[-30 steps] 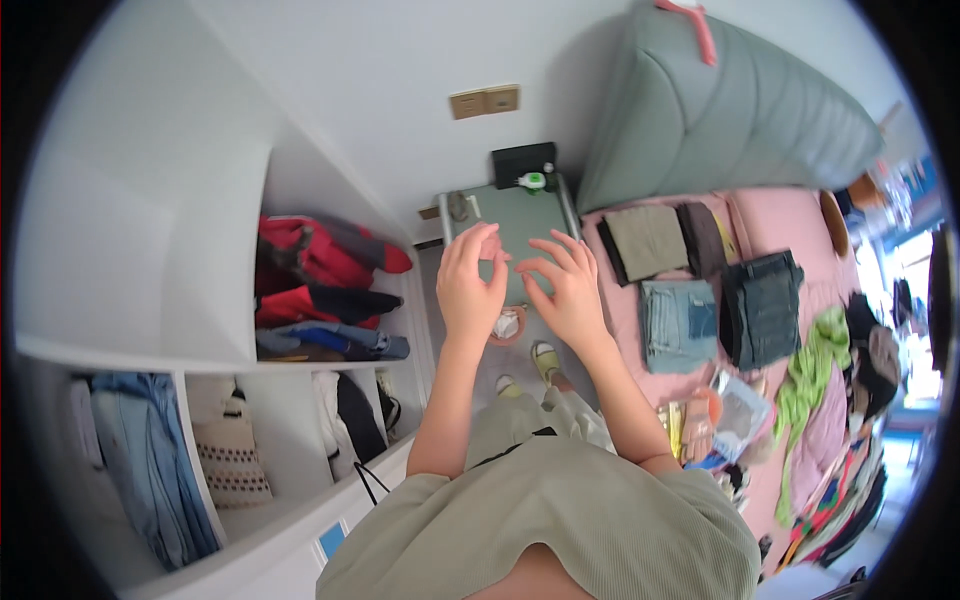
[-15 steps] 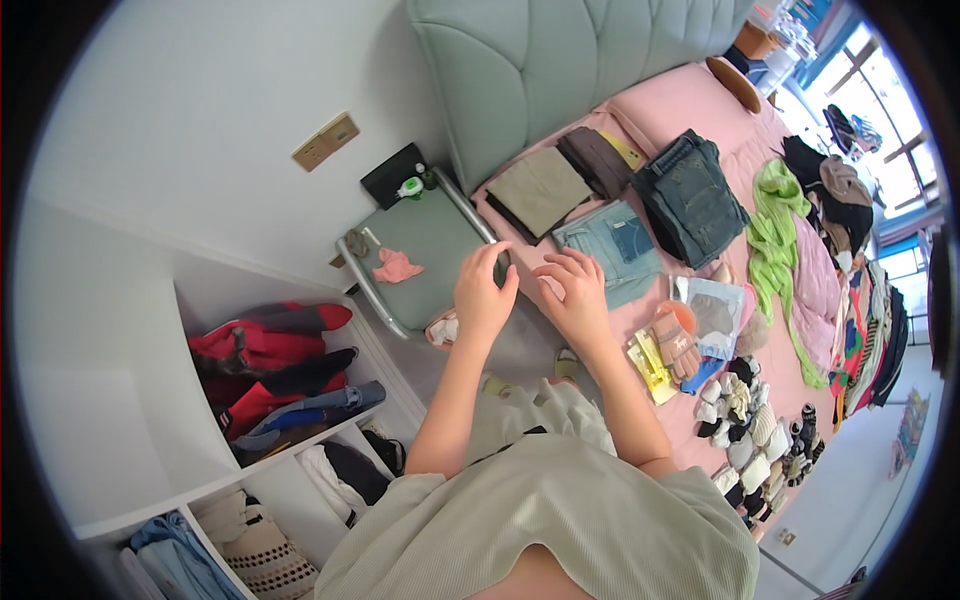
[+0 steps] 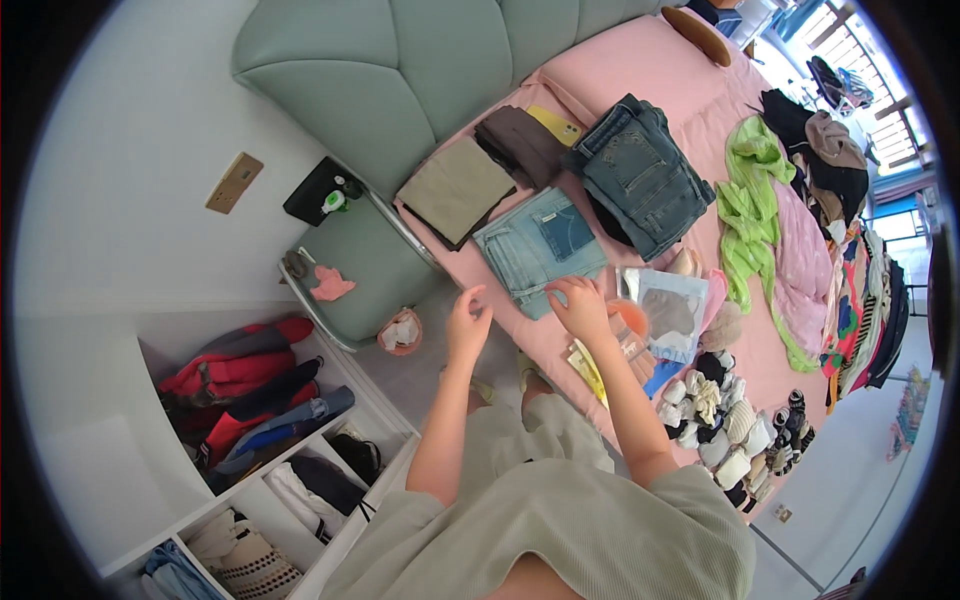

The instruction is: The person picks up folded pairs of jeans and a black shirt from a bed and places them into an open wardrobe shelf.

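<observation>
Empty and with fingers loosely curled apart, my left hand hangs in front of the bed's near edge. My right hand, also open, is over the bed by the lower edge of folded light blue jeans; whether it touches them I cannot tell. Behind the jeans lie folded khaki trousers and a dark brown folded garment. A stack of darker blue jeans rests to their right. Partly hidden by my right forearm are pink gloves and a yellow package, beside a clear plastic pouch.
Paired socks are heaped on the pink bed, with green cloth and piled clothes farther right. At left stand a grey-green chair, a small bin and white shelving holding clothes.
The view has shifted, bringing the bed and folded clothes leftward and closer. Both hands stay empty; my left hand sits slightly lower and the right one is nearer the light jeans.
</observation>
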A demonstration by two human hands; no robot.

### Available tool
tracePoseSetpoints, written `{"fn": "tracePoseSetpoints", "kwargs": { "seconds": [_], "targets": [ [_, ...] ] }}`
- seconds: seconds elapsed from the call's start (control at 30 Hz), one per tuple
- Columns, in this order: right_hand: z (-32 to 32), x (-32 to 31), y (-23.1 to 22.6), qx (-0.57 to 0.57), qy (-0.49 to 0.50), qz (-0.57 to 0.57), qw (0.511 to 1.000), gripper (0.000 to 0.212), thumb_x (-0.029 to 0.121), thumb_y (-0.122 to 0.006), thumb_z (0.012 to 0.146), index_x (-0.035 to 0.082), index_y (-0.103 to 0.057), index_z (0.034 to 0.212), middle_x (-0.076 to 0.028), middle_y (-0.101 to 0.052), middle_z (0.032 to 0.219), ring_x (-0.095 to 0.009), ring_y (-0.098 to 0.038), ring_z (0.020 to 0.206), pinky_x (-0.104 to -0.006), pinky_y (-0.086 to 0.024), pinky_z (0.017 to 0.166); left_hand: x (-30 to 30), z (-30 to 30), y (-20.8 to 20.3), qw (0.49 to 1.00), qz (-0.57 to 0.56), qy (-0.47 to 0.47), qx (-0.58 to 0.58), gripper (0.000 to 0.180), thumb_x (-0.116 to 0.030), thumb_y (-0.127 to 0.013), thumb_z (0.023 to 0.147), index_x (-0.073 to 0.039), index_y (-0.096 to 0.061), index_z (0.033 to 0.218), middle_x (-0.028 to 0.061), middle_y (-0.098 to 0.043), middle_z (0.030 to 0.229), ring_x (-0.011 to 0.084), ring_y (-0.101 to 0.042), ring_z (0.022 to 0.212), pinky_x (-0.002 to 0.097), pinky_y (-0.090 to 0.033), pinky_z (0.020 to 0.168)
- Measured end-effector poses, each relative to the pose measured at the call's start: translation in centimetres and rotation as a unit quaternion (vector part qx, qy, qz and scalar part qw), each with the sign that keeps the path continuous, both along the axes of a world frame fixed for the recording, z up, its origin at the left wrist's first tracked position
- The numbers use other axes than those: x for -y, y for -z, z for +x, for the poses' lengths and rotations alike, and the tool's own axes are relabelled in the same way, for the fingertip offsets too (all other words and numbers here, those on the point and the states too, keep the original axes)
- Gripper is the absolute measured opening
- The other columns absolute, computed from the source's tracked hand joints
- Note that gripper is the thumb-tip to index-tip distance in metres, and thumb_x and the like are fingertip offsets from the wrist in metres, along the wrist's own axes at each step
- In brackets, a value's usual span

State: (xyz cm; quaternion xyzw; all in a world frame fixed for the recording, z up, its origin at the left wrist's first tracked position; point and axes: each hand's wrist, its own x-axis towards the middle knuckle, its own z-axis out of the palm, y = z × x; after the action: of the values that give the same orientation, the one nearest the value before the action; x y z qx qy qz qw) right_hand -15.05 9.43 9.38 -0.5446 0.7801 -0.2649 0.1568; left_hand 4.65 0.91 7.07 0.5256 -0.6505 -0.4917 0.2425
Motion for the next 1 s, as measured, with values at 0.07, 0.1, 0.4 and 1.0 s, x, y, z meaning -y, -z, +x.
{"fn": "tracePoseSetpoints", "kwargs": {
  "seconds": [0.07,0.1,0.4,1.0],
  "targets": [
    [-2.2,-0.3,2.1,0.012,0.002,0.029,0.999,0.015,0.021,-0.060,0.076,0.016,-0.067,0.087,-0.003,-0.065,0.096,-0.025,-0.056,0.098,-0.0429,-0.038,0.090,-0.8,-0.6,4.4,0.994,0.086,-0.034,-0.064,0.035,-0.012,-0.061,0.079,-0.006,-0.055,0.114,0.0070,-0.059,0.108,0.0156,-0.059,0.091,0.0273,-0.047,0.075],
    [-3.5,-0.4,2.9,0.016,0.009,0.059,0.998,0.015,0.022,-0.059,0.076,0.016,-0.068,0.087,-0.003,-0.065,0.095,-0.025,-0.057,0.098,-0.0413,-0.039,0.089,-1.1,-1.5,5.2,0.993,0.092,-0.035,-0.065,0.035,-0.012,-0.061,0.079,-0.006,-0.055,0.114,0.0070,-0.059,0.108,0.0156,-0.059,0.091,0.0273,-0.047,0.075],
    [-11.7,-0.7,12.2,0.046,0.026,0.135,0.989,0.034,0.022,-0.062,0.076,0.012,-0.060,0.109,-0.014,-0.061,0.102,-0.033,-0.056,0.099,-0.0418,-0.045,0.084,-2.5,-5.8,12.6,0.916,0.350,-0.154,-0.124,0.039,-0.022,-0.055,0.087,-0.011,-0.046,0.123,0.0040,-0.052,0.116,0.0152,-0.056,0.095,0.0322,-0.045,0.083],
    [-17.8,2.3,22.7,0.160,0.123,0.198,0.959,0.063,0.047,-0.060,0.076,0.007,-0.048,0.123,-0.026,-0.054,0.112,-0.042,-0.052,0.104,-0.0454,-0.042,0.088,-2.4,-9.6,19.7,0.868,0.385,-0.302,-0.085,0.055,-0.039,-0.060,0.080,-0.008,-0.043,0.124,0.0046,-0.054,0.111,0.0170,-0.049,0.097,0.0315,-0.039,0.079]
  ]
}}
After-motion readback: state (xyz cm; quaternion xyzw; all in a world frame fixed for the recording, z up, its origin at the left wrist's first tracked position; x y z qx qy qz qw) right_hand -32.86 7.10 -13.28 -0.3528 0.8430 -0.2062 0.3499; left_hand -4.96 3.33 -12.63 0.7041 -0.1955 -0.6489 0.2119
